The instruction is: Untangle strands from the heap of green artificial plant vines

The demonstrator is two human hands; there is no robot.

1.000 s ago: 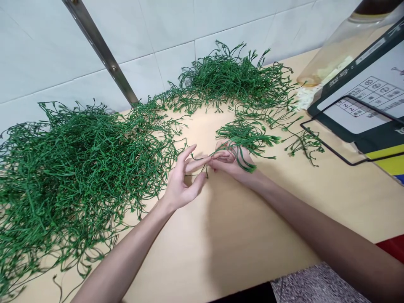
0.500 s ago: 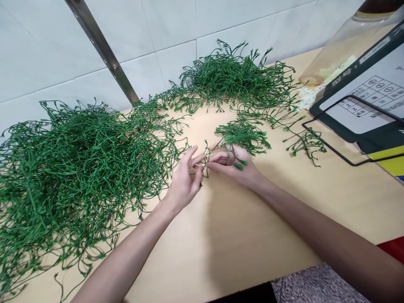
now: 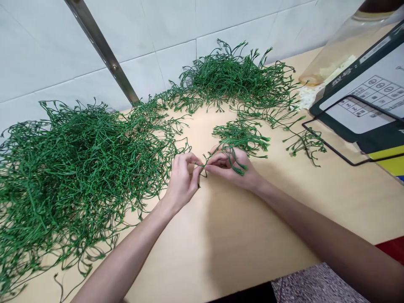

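Thin green artificial stems with small forked tips are between my hands over the table. My left hand [image 3: 183, 179] pinches one green stem [image 3: 205, 161] between thumb and fingertips. From the other side my right hand [image 3: 235, 168] closes on the same stem, its fingertips almost touching the left ones. A few more stems [image 3: 239, 167] hang out across the right hand's curled fingers. Just behind that hand lies a small bunch of stems [image 3: 241, 134]. A large tangled heap of stems [image 3: 82, 168] spreads to the left of my left hand.
Another stem pile [image 3: 236, 75] lies against the tiled wall [image 3: 170, 25]. On the right, a few loose stems [image 3: 305, 143] lie by a black wire frame [image 3: 341, 156] and a dark printed box [image 3: 366, 92]. A clear bottle [image 3: 344, 46] leans behind. A metal post [image 3: 107, 54] meets the table's back.
My left fingers have gone from spread to pinched on the stem, meeting my right fingertips. The small bunch behind my right hand has shifted slightly left.
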